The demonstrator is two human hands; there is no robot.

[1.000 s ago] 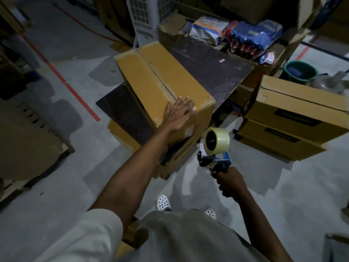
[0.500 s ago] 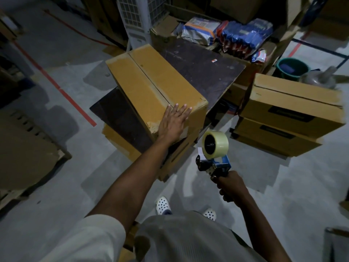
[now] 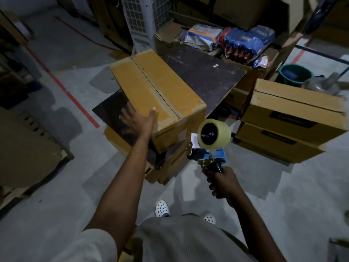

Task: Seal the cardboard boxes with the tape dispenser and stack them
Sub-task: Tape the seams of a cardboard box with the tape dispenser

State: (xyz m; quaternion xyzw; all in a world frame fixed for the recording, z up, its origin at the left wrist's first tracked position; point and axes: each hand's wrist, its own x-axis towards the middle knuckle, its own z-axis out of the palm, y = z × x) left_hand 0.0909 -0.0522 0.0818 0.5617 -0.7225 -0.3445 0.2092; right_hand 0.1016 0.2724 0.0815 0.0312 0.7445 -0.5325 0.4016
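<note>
We log the cardboard box (image 3: 132,86) at centre frame on the dark worktop (image 3: 204,78). Our left grip (image 3: 136,121), spread wide and blurred, is at its near-left edge. Our right grip (image 3: 224,182) wraps the tape dispenser (image 3: 211,142) handle at lower right. We should brace the box, then tape straight along the seam (image 3: 154,86).

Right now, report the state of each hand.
Left hand: open, spread against the side of the box; blurred.
Right hand: closed, holding the dispenser by its handle.

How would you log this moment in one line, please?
left hand: touches near left edge of closed yellow-brown cardboard box | right hand: grips blue tape dispenser, clear roll, off box
</note>
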